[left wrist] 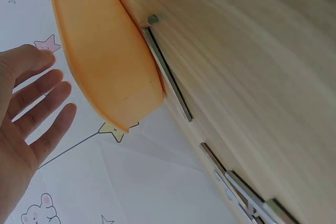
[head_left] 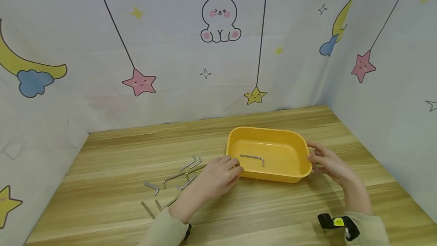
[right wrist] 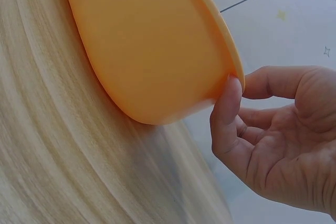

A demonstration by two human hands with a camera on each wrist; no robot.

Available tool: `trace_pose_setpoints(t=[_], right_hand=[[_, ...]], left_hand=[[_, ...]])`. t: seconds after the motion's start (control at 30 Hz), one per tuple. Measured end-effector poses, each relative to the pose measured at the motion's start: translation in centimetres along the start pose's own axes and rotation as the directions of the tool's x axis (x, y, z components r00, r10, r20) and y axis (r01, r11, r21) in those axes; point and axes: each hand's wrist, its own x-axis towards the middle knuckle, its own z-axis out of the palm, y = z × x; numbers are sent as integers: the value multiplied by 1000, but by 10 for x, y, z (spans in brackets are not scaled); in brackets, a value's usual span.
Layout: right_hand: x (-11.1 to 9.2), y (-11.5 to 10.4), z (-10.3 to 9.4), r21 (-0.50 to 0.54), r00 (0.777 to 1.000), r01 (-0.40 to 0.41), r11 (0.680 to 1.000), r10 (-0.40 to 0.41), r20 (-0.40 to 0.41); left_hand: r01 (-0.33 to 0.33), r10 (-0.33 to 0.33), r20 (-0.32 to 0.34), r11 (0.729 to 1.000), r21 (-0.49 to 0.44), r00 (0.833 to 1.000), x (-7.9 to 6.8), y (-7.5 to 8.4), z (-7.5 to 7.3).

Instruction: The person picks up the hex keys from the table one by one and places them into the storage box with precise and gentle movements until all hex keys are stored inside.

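White cloth walls [head_left: 177, 48] printed with stars [head_left: 140, 82], moons [head_left: 13, 58] and a rabbit [head_left: 221, 14] enclose a wood-grain table [head_left: 252, 212], which I observe remotely. At left, several L-shaped metal keys [head_left: 174, 177] lie scattered on the table, some partly hidden from me by the left forearm [head_left: 189, 202]. Next, the left hand [head_left: 220, 175] is at the near left corner of a yellow tray [head_left: 269, 177]; its fingers appear spread and loosely extended in the left wrist view, and I cannot tell whether they touch the rim. Right of centre, the tray contains a single L-shaped key [head_left: 252, 157]. Farther right, the right hand [head_left: 329, 164] pinches the tray's right end between thumb and finger; below, a black device [head_left: 327, 221] adjoins the right sleeve [head_left: 370, 232].
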Motion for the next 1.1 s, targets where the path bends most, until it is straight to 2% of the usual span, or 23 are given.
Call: trace_pose_setpoints(t=[0.53,0.67,0.87,1.1], right_hand=[[0,0,1,12,1000,4,1000,-4,-1],[0,0,2,10,1000,13,1000,-13,0],[0,0,2,6,1000,3,1000,-2,-8],[0,0,1,15,1000,10,1000,-10,1]], left_hand=[[-49,49,18,998,40,999,-13,-1,2],[-59,56,75,998,33,996,-17,-4,6],[-88,85,175,996,6,981,-22,-12,12],[-163,156,220,987,12,963,-26,-18,16]])
